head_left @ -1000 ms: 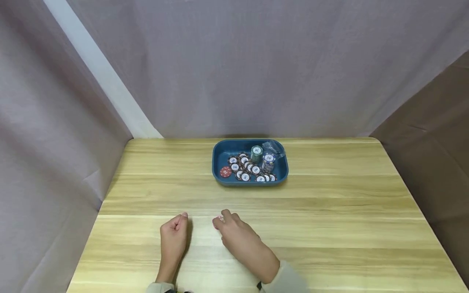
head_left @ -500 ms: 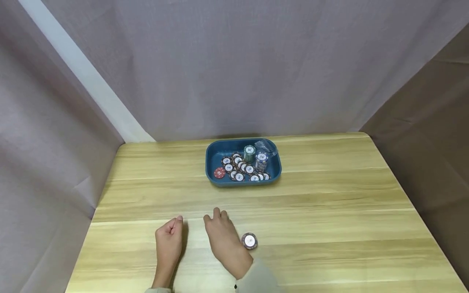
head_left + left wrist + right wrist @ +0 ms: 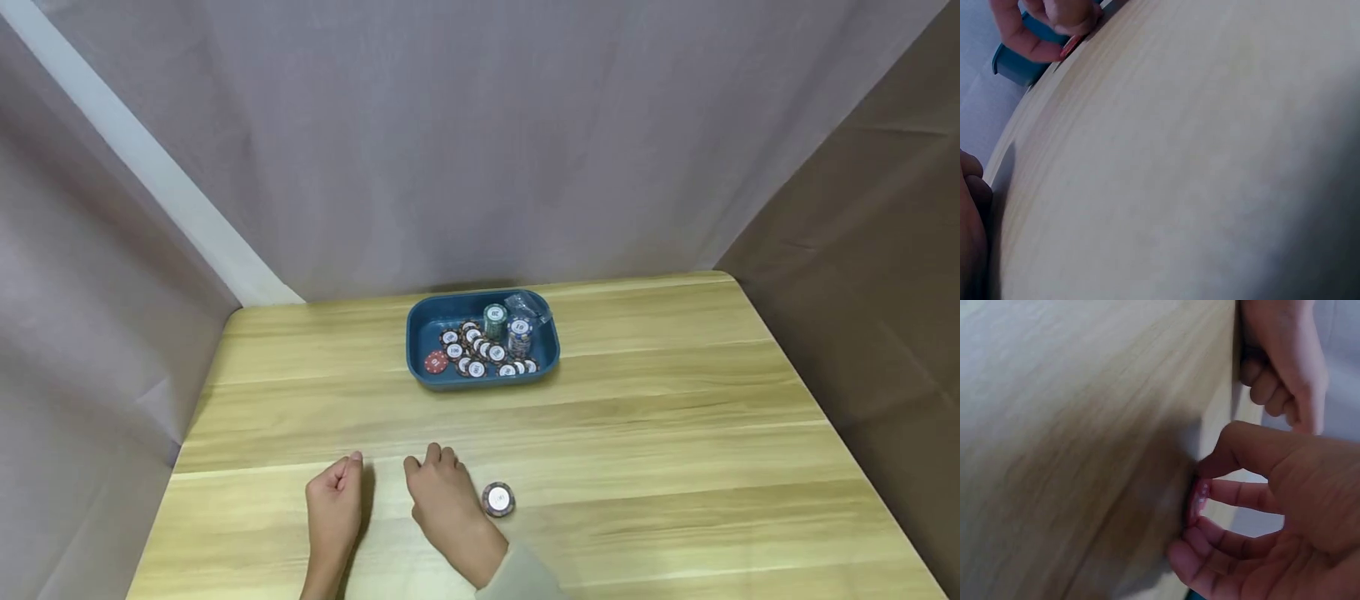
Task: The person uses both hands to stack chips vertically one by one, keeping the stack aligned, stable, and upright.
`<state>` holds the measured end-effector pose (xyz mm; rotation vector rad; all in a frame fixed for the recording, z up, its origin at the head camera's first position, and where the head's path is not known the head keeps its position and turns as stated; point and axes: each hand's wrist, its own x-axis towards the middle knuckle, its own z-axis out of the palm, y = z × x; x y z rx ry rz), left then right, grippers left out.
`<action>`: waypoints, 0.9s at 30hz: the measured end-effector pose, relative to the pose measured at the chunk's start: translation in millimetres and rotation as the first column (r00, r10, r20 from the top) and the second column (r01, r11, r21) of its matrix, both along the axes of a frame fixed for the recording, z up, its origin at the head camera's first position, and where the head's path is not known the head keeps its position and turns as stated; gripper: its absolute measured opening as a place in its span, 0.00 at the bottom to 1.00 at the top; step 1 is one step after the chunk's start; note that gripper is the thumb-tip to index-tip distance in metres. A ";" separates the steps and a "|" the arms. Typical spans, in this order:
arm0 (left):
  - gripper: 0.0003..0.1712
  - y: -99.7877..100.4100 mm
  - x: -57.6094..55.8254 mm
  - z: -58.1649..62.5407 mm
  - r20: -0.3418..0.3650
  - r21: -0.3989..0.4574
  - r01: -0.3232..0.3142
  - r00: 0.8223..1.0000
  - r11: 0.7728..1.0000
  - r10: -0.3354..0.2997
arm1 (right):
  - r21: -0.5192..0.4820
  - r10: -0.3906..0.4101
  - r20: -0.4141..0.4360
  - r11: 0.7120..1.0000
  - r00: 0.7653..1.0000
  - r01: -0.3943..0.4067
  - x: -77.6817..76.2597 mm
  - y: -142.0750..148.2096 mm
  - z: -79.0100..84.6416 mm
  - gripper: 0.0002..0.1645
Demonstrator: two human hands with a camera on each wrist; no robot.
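My left hand point(image 3: 333, 496) rests on the table as a fist with its thumb on top; nothing shows in it. To its right, my right hand point(image 3: 446, 504) is low over the table, palm down. In the right wrist view, its thumb and fingers grip the edge of a red poker chip point(image 3: 1198, 501) at the table surface. That chip is hidden under the hand in the head view, while the left wrist view shows a sliver of it. A dark-rimmed poker chip point(image 3: 498, 499) with a white centre lies just right of the right hand; it may be a stack.
A blue tray point(image 3: 416, 379) stands at the table's far side. Inside are loose black chips point(image 3: 476, 368), one red chip point(image 3: 436, 362), a green stack point(image 3: 495, 321), a blue-and-white stack point(image 3: 520, 337) and clear plastic wrap point(image 3: 528, 307). Grey curtains point(image 3: 480, 150) hang behind.
My right hand has shifted left toward the left hand, covering the red chip in the head view and uncovering the dark-rimmed chip. The left fist holds its pose. The head view has turned slightly.
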<state>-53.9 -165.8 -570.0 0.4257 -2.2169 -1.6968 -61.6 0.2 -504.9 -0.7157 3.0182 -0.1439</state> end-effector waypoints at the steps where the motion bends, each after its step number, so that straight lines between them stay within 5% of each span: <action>1: 0.35 -0.1 0.5 -0.5 0.005 0.000 -0.007 1.000 1.000 0.007 | -0.021 -0.001 0.015 1.000 1.000 0.001 1.6 1.2 1.6 0.21; 5: 0.34 3.2 1.4 2.4 0.019 -0.016 -0.025 1.000 1.000 0.025 | -0.117 -0.002 0.028 0.993 1.000 0.005 8.1 7.8 10.0 0.21; 12: 0.33 14.4 4.1 29.0 -0.032 -0.013 -0.034 0.999 0.999 0.034 | -0.209 0.043 -0.034 0.977 0.999 -0.049 7.7 24.9 29.2 0.21; 18: 0.33 14.2 3.1 31.0 -0.044 -0.005 -0.036 0.998 0.999 0.036 | -0.187 0.077 -0.160 0.976 0.984 -0.107 11.0 44.6 42.3 0.19; 27: 0.32 15.2 3.6 31.4 -0.028 -0.018 -0.030 0.999 0.999 0.029 | -0.184 0.064 -0.143 0.979 0.988 -0.090 15.6 82.4 47.3 0.14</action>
